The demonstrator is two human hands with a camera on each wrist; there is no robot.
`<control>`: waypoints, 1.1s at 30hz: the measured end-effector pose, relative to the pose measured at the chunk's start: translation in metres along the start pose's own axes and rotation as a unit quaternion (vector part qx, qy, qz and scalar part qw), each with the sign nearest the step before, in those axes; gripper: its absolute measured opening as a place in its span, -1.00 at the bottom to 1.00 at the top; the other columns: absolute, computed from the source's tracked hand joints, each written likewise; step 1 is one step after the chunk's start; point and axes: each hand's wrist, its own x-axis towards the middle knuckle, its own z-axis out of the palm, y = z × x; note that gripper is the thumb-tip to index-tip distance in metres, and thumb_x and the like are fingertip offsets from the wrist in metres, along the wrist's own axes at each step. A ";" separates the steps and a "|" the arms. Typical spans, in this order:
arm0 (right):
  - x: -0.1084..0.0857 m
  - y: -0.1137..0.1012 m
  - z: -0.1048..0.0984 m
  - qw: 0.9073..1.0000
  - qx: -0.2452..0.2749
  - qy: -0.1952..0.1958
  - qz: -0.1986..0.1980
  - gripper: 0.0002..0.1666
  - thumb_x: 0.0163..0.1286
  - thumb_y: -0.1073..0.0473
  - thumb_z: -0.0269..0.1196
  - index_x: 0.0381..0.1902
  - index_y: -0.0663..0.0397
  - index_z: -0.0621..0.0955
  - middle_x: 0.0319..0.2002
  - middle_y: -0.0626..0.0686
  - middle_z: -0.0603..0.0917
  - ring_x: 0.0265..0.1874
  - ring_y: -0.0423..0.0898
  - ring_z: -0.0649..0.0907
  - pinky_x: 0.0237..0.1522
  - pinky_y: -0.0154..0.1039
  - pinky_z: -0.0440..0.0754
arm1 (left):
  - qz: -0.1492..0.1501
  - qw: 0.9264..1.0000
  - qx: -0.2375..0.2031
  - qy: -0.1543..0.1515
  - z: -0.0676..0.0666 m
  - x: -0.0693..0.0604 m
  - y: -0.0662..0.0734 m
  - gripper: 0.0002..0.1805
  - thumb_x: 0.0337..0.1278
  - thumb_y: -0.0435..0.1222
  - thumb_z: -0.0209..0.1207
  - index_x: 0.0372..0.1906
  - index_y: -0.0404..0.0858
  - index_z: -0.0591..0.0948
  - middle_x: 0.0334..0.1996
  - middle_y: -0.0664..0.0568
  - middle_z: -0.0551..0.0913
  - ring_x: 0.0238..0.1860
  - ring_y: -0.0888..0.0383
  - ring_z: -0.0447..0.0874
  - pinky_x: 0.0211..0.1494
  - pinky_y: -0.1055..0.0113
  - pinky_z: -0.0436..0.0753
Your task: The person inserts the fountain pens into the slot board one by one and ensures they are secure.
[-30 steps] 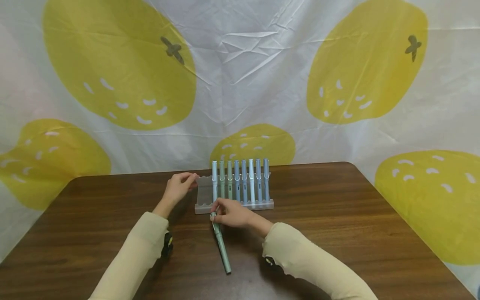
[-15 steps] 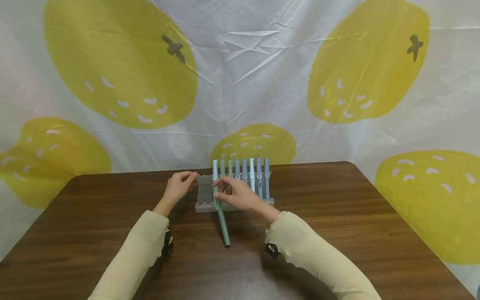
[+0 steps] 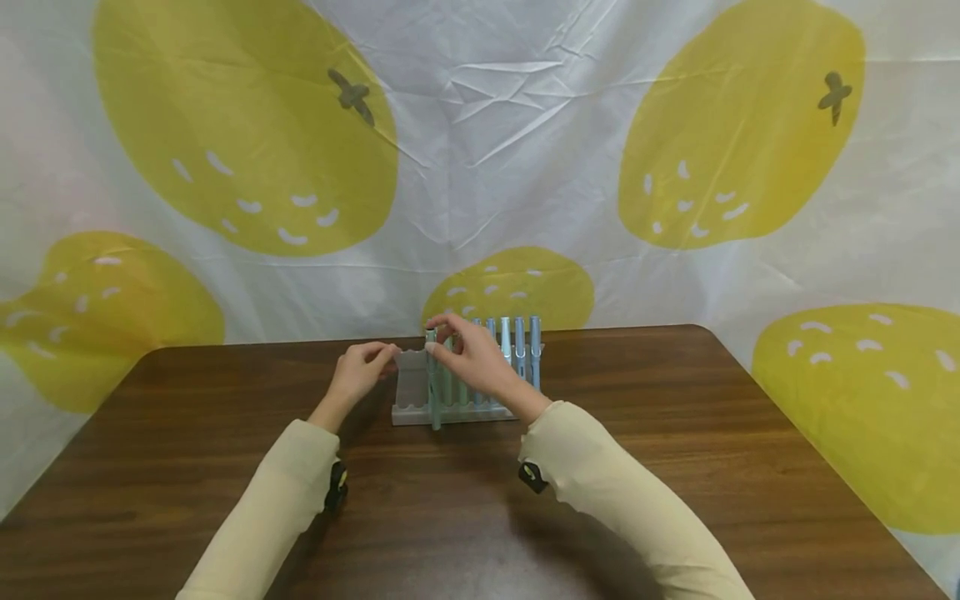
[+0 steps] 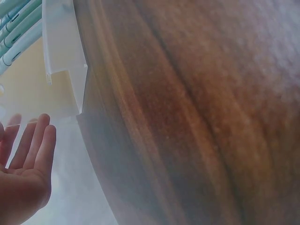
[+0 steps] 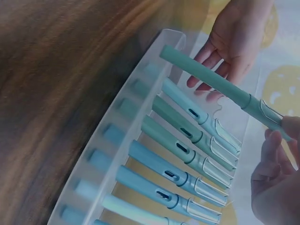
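Note:
A clear pen rack stands on the table with a row of capped pens, pale blue, green and blue. My left hand pinches the rack's upper left edge; some of its fingers lie straight behind the clear plate. Between right thumb and fingertips, my right hand holds a green capped pen near its clip end. This pen is nearly upright in front of the rack, left of a pale blue pen. In the head view, my right hand hides part of the row.
The brown wooden table extends around the rack, its back edge close behind. A white cloth printed with yellow fruit hangs beyond it. Black wrist cameras sit at both sleeve cuffs.
My right hand has lifted the green pen up and away from me, from the table in front to the rack, tilting it more upright. My left hand has stayed at the rack's edge.

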 end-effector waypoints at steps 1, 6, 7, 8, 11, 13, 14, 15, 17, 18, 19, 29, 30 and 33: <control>0.002 0.000 0.000 1.000 0.000 0.008 -0.003 -0.71 0.27 0.16 0.13 -0.04 0.05 0.47 -0.37 -0.03 0.55 -0.75 -0.15 0.40 -0.71 -0.32 0.36 | -0.001 1.000 -0.001 0.001 0.000 0.000 0.000 -0.63 0.22 -0.16 -0.01 -0.15 -0.40 0.59 -0.35 -0.23 0.62 -0.30 -0.08 0.60 -0.28 0.22 0.56; 0.008 -0.001 0.002 0.999 -0.011 0.047 -0.020 -0.72 0.26 0.16 0.14 -0.05 0.02 0.49 -0.38 -0.06 0.55 -0.76 -0.21 0.37 -0.70 -0.33 0.35 | 0.000 1.000 0.004 0.006 0.001 0.000 0.001 -0.65 0.22 -0.19 0.00 -0.17 -0.42 0.59 -0.38 -0.24 0.62 -0.33 -0.09 0.60 -0.30 0.23 0.56; 0.009 -0.001 0.003 0.998 -0.015 0.054 -0.024 -0.72 0.26 0.17 0.15 -0.06 0.02 0.49 -0.38 -0.06 0.54 -0.76 -0.22 0.37 -0.70 -0.34 0.35 | -0.001 1.000 0.003 0.006 0.001 0.000 0.001 -0.65 0.22 -0.19 0.00 -0.17 -0.42 0.59 -0.38 -0.24 0.62 -0.33 -0.09 0.60 -0.31 0.23 0.56; 0.010 -0.001 0.003 0.998 -0.019 0.063 -0.027 -0.72 0.25 0.17 0.15 -0.06 0.03 0.49 -0.38 -0.06 0.55 -0.76 -0.23 0.37 -0.70 -0.34 0.35 | -0.001 1.000 0.003 0.005 0.001 0.000 0.001 -0.65 0.22 -0.19 0.00 -0.17 -0.42 0.59 -0.38 -0.23 0.62 -0.33 -0.09 0.60 -0.31 0.23 0.56; 0.011 0.000 0.006 0.995 -0.028 0.086 -0.032 -0.72 0.24 0.17 0.16 -0.07 0.04 0.50 -0.38 -0.06 0.55 -0.77 -0.27 0.36 -0.71 -0.35 0.34 | -0.001 1.000 0.005 0.003 0.000 0.000 0.000 -0.65 0.22 -0.20 0.00 -0.15 -0.43 0.58 -0.37 -0.23 0.62 -0.33 -0.10 0.59 -0.30 0.23 0.56; 0.010 0.001 0.008 0.994 -0.034 0.099 -0.038 -0.72 0.24 0.17 0.16 -0.07 0.03 0.50 -0.37 -0.06 0.55 -0.77 -0.28 0.35 -0.71 -0.36 0.34 | -0.002 1.000 0.006 0.001 0.000 0.000 0.000 -0.65 0.22 -0.19 -0.01 -0.15 -0.41 0.59 -0.36 -0.23 0.62 -0.32 -0.09 0.59 -0.29 0.22 0.55; 0.010 0.002 0.009 0.993 -0.038 0.105 -0.043 -0.72 0.24 0.18 0.16 -0.07 0.04 0.51 -0.36 -0.05 0.55 -0.76 -0.29 0.35 -0.71 -0.36 0.34 | -0.003 1.000 0.006 -0.001 0.000 -0.001 0.000 -0.65 0.23 -0.19 -0.01 -0.14 -0.41 0.59 -0.35 -0.23 0.62 -0.31 -0.09 0.59 -0.29 0.22 0.55; 0.009 0.003 0.011 0.992 -0.044 0.108 -0.047 -0.72 0.24 0.17 0.17 -0.07 0.03 0.51 -0.36 -0.06 0.55 -0.76 -0.29 0.35 -0.71 -0.36 0.34 | -0.003 1.000 0.006 -0.001 0.000 -0.001 0.001 -0.65 0.23 -0.19 -0.01 -0.14 -0.40 0.59 -0.34 -0.22 0.62 -0.31 -0.09 0.59 -0.28 0.21 0.55; 0.008 0.006 0.014 0.990 -0.054 0.113 -0.058 -0.72 0.23 0.18 0.17 -0.07 0.04 0.51 -0.36 -0.05 0.55 -0.75 -0.31 0.36 -0.70 -0.38 0.34 | -0.005 1.000 0.007 -0.003 0.000 -0.002 0.001 -0.64 0.24 -0.18 -0.03 -0.13 -0.39 0.59 -0.33 -0.22 0.62 -0.30 -0.08 0.58 -0.27 0.20 0.54; 0.007 0.008 0.016 0.990 -0.057 0.113 -0.063 -0.71 0.23 0.18 0.18 -0.07 0.05 0.51 -0.36 -0.05 0.55 -0.74 -0.32 0.36 -0.70 -0.38 0.34 | -0.004 1.000 0.009 -0.005 0.000 -0.002 0.001 -0.64 0.24 -0.18 -0.03 -0.13 -0.39 0.59 -0.32 -0.22 0.61 -0.30 -0.07 0.58 -0.27 0.19 0.54; 0.006 0.009 0.017 0.990 -0.059 0.112 -0.066 -0.71 0.22 0.19 0.18 -0.08 0.05 0.51 -0.36 -0.05 0.55 -0.74 -0.34 0.36 -0.69 -0.39 0.35 | -0.005 1.000 0.009 -0.006 -0.001 -0.003 0.002 -0.64 0.24 -0.17 -0.03 -0.12 -0.38 0.59 -0.32 -0.21 0.61 -0.30 -0.07 0.57 -0.27 0.19 0.53; 0.004 0.009 0.024 0.993 -0.051 0.077 -0.079 -0.71 0.23 0.18 0.18 -0.08 0.10 0.51 -0.37 -0.05 0.55 -0.72 -0.28 0.38 -0.66 -0.39 0.34 | -0.001 1.000 0.007 -0.007 -0.001 -0.003 0.001 -0.61 0.24 -0.13 -0.04 -0.13 -0.37 0.59 -0.33 -0.22 0.61 -0.29 -0.09 0.58 -0.26 0.18 0.53; 0.004 0.008 0.024 0.993 -0.052 0.074 -0.078 -0.71 0.23 0.17 0.17 -0.08 0.10 0.51 -0.37 -0.05 0.55 -0.72 -0.27 0.38 -0.67 -0.38 0.34 | -0.002 1.000 0.006 -0.007 -0.001 -0.002 0.001 -0.61 0.24 -0.12 -0.04 -0.13 -0.37 0.59 -0.33 -0.21 0.61 -0.29 -0.08 0.58 -0.26 0.18 0.53; 0.006 0.008 0.024 0.994 -0.056 0.069 -0.070 -0.72 0.25 0.15 0.16 -0.08 0.08 0.51 -0.37 -0.05 0.55 -0.71 -0.26 0.38 -0.66 -0.37 0.33 | 0.001 1.000 0.010 -0.007 -0.002 -0.002 0.001 -0.59 0.23 -0.10 -0.04 -0.13 -0.36 0.59 -0.33 -0.21 0.62 -0.30 -0.08 0.58 -0.27 0.18 0.53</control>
